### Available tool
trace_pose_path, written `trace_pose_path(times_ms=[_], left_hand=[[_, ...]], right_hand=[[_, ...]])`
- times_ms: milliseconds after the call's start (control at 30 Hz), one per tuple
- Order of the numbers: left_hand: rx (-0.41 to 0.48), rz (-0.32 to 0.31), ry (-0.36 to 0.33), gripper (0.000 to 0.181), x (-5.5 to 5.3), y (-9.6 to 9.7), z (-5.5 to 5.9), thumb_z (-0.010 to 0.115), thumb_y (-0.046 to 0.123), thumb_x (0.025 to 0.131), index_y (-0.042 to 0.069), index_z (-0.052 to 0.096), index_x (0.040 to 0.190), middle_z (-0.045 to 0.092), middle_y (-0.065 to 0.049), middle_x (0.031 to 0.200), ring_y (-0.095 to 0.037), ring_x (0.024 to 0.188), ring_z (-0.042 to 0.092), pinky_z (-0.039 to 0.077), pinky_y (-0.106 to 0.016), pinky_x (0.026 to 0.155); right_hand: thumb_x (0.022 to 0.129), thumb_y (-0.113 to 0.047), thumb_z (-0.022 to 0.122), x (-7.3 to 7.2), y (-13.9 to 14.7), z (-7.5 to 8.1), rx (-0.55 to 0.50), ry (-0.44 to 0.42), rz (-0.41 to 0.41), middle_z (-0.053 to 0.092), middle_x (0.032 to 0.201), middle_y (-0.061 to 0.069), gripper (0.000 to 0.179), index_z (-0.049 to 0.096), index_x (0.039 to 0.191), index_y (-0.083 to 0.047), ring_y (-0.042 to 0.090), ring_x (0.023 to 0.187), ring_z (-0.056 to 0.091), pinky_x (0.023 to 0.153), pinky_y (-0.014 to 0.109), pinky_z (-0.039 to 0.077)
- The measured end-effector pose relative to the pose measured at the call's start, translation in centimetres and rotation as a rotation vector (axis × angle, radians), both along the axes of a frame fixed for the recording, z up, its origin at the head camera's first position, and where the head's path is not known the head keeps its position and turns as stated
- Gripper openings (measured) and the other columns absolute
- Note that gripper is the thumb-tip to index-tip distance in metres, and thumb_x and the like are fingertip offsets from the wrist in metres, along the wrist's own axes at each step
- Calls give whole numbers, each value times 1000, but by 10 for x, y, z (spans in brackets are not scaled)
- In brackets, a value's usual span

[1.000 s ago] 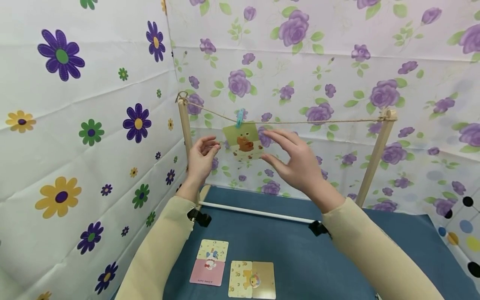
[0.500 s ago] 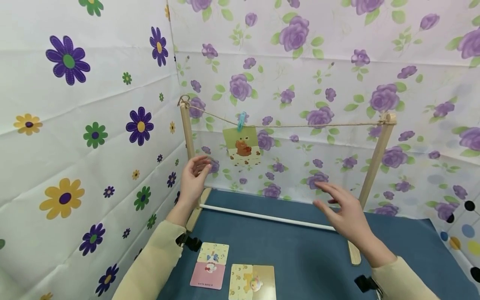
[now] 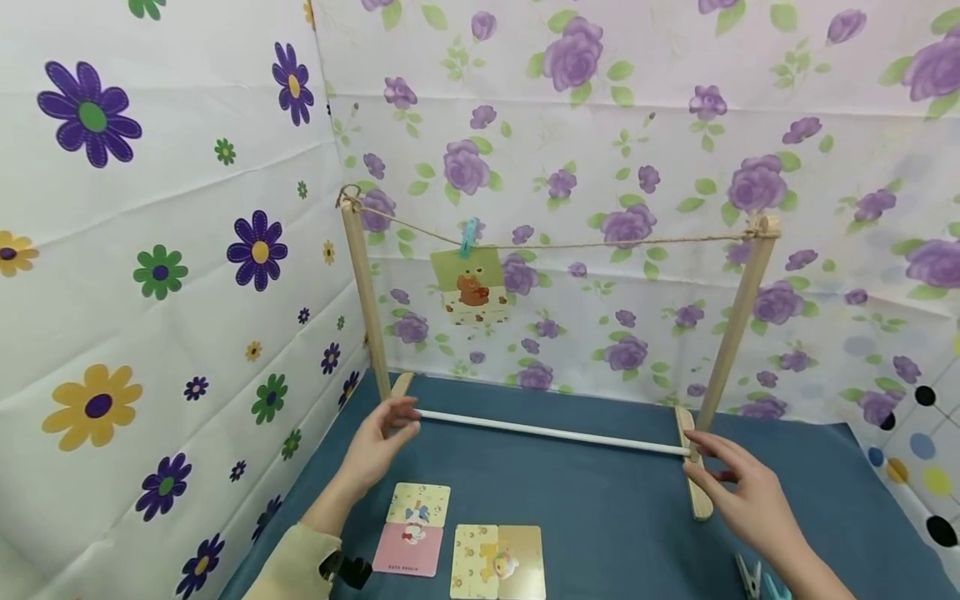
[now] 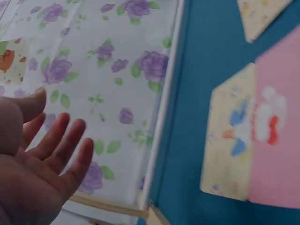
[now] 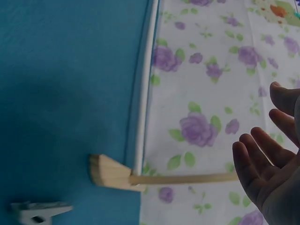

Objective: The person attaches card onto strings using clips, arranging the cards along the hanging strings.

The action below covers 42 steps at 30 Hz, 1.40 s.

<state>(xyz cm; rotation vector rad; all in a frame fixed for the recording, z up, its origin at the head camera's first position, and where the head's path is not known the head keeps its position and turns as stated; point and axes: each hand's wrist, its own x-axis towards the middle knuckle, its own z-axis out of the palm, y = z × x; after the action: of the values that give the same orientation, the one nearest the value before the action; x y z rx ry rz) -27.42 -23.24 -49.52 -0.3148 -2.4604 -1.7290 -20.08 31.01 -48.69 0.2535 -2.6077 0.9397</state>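
A square bear card (image 3: 471,287), green above and cream below, hangs from a twine line (image 3: 585,245) by a blue clothespin (image 3: 468,237). My left hand (image 3: 375,442) is in the air near the foot of the left post, fingers loosely bent and holding nothing. Over the foot of the right post is my right hand (image 3: 742,487), also holding nothing, its fingers relaxed. Both wrist views show the left palm (image 4: 42,168) and the right palm (image 5: 272,164) bare. Two more cards lie on the table: a pink and cream one (image 3: 412,529) and a tan and yellow one (image 3: 498,562).
The wooden frame has a left post (image 3: 365,300), a right post (image 3: 738,325) and a white crossbar (image 3: 551,432) low down. A grey clothespin (image 3: 747,577) and a blue one (image 3: 776,587) lie at the front right. Flowered cloth (image 3: 555,150) stands behind the blue table (image 3: 600,517).
Both hands have come away from the hanging card and lowered, the right one moving far to the right. The card stays clipped on the line.
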Motion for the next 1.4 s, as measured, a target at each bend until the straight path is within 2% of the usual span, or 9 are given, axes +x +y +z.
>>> trace_pose_path(times_ms=[33,133,267,367,567,767,867,1167,1400], left_hand=[[-38,-16,-22,44,4,-1,-5,71,19,106,15,58,148,67,-11,133,-26,121,64,52,-39,100],[-140,-69,-86,50,15,-6,-20,74,21,105,16,56,151,67,-12,136,-28,126,63,52,-48,102],[-250,-140,-144,57,26,-11,-37,76,23,103,13,54,154,62,-18,144,-37,133,59,51,-59,104],[-315,-166,-146,63,30,-13,-46,81,20,99,8,54,155,59,-21,148,-42,138,55,46,-65,108],[-436,-168,-95,75,35,-12,-52,91,12,87,4,56,152,58,-17,150,-42,143,51,41,-64,114],[-483,-172,-111,83,33,-8,-55,96,7,79,5,57,152,56,-17,152,-42,144,49,40,-64,115],[-494,-178,-120,85,32,-6,-55,98,7,77,5,57,152,56,-17,151,-42,144,48,40,-64,116],[-586,-199,-147,91,33,-3,-53,101,16,74,11,56,154,52,-16,153,-43,146,43,37,-69,115],[-603,-186,-155,92,36,-6,-48,102,15,71,11,58,152,52,-16,152,-44,144,43,38,-70,113]], right_hand=[[105,-40,71,3,4,-4,1,-36,-17,64,145,11,50,62,151,-23,27,119,64,76,30,61],[105,-47,69,12,16,-17,6,-158,-57,60,148,18,56,61,152,-18,39,123,63,78,39,63],[104,-59,64,25,37,-32,6,-322,-79,54,151,26,71,55,155,-11,49,127,59,84,48,62],[102,-66,61,32,55,-43,11,-429,-82,50,152,30,80,51,157,-8,53,128,57,89,51,60],[103,-58,66,42,89,-62,26,-599,-79,47,152,36,80,48,158,-3,60,127,54,90,57,59],[101,-45,74,50,112,-75,30,-659,-66,49,148,40,75,50,155,1,63,128,51,91,58,59],[99,-44,76,52,118,-80,30,-681,-67,51,146,40,76,52,154,3,63,126,53,90,57,59],[93,-36,85,56,124,-93,47,-686,-106,55,140,40,75,57,148,7,63,120,57,85,58,60],[92,-30,85,55,124,-95,61,-700,-105,56,138,41,72,57,146,8,63,118,57,85,59,60]])
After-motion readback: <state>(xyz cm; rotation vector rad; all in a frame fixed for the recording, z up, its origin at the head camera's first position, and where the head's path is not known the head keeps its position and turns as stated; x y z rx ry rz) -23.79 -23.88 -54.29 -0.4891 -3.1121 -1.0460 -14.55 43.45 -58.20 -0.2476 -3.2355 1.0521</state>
